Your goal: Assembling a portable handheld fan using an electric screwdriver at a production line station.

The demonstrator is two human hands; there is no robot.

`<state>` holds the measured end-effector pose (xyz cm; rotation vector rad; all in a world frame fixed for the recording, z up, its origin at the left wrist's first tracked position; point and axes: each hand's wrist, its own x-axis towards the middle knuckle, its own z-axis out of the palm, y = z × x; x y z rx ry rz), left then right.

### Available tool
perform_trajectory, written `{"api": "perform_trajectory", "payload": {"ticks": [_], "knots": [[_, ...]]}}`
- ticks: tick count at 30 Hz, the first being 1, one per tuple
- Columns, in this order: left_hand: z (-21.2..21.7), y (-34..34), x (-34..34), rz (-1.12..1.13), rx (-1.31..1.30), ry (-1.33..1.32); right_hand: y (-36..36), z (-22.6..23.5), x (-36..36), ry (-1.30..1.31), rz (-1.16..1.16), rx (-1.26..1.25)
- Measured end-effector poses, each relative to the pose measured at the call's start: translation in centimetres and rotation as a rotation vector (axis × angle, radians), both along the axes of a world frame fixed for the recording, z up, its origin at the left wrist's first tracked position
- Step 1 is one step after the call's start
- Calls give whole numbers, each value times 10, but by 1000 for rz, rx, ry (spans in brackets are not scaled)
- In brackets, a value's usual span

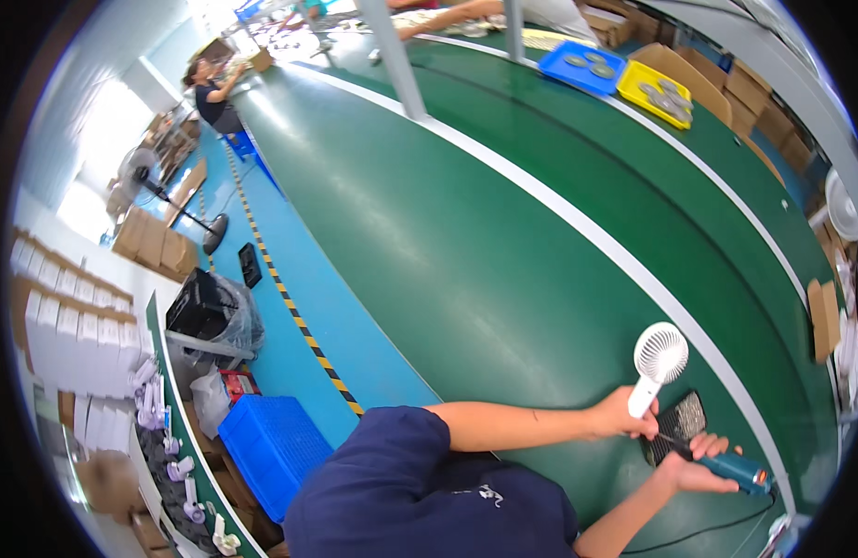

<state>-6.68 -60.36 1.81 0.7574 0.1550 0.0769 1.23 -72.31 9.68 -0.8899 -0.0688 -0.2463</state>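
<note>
My left hand (pixel 620 415) is closed around the handle of a white handheld fan (pixel 660 355), whose round grille points up and away from me. In my right hand (pixel 687 472) is a teal electric screwdriver (pixel 738 471), with a black cable trailing from its rear end. The screwdriver's dark front end reaches toward the lower part of the fan handle. Whether its tip touches the handle is hidden by my left fingers. Just beyond my hands, a black tray (pixel 664 426) with small metallic pieces lies on the green work surface, partly covered by them.
A long green bench (pixel 429 242) runs away from me, crossed by white rails. Blue (pixel 578 70) and yellow (pixel 645 86) trays with round parts stand far right. A blue crate (pixel 273 446) and a rack of handheld fans are at left. Another person sits at the far left.
</note>
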Motion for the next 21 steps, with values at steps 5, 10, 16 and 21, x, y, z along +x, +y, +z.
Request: {"api": "perform_trajectory", "payload": {"ticks": [5, 10, 16, 21], "knots": [[28, 25, -4, 44, 174, 82, 31, 21, -5, 205, 86, 331], [8, 44, -3, 98, -175, 147, 48, 9, -9, -109, 116, 117], [11, 32, -1, -20, -348, 127, 46, 5, -28, -342, 233, 140], [12, 30, -3, 2, -321, 148, 56, -8, -38, -432, 396, 148]]}}
